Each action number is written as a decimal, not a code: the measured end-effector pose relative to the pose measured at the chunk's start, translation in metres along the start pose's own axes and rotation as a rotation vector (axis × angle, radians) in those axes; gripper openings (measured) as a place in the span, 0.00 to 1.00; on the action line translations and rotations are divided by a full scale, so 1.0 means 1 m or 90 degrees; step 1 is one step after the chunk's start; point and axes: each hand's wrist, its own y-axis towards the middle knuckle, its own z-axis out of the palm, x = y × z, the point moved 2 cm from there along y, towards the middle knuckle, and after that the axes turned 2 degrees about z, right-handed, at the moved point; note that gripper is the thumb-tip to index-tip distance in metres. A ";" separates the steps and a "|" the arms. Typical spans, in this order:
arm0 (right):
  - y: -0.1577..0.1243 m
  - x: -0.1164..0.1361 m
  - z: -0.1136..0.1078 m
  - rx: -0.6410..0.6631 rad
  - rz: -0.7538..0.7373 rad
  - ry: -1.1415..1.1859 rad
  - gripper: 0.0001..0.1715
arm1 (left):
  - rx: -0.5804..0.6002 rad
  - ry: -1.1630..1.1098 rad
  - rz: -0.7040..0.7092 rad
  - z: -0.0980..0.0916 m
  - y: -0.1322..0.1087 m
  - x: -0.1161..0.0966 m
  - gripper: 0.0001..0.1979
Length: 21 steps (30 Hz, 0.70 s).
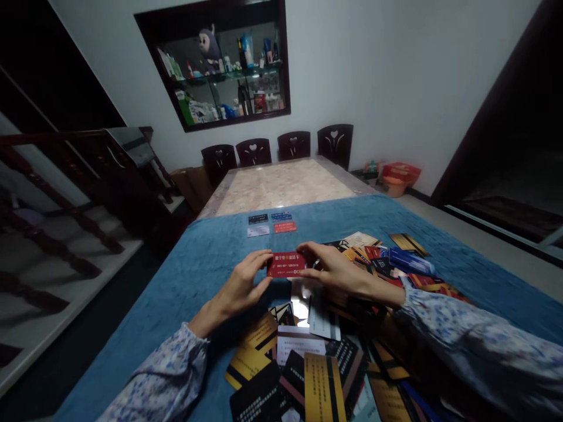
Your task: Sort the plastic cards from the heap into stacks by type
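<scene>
A red plastic card (287,265) with pale printing is held up between my two hands. My left hand (240,283) pinches its left edge, and my right hand (336,269) grips its right edge. Beyond it on the blue cloth (193,275) lie a black card (258,218), a blue card (281,217), a silver card (258,231) and a red card (285,227), laid out in two rows. Below my hands spreads a loose heap of cards, with a gold card (324,384) and a black card (255,395) near the front.
More cards lie heaped to the right, around a blue packet (411,261). The table's bare stone top (285,184) stretches past the cloth towards several dark chairs (254,152). A stair railing (65,176) stands at left; an orange bin (396,184) sits on the floor at right.
</scene>
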 end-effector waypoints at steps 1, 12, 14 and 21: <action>0.006 -0.003 0.005 0.014 -0.008 -0.013 0.22 | 0.003 -0.009 -0.014 -0.001 -0.002 0.008 0.18; 0.084 -0.040 0.052 0.088 -0.142 -0.240 0.20 | 0.014 -0.051 -0.140 -0.008 -0.012 0.080 0.12; 0.096 -0.043 0.056 0.089 -0.154 -0.263 0.17 | 0.024 -0.039 -0.150 -0.009 -0.010 0.094 0.13; 0.130 -0.053 0.062 0.090 -0.143 -0.318 0.14 | 0.066 0.019 -0.183 -0.008 0.004 0.131 0.16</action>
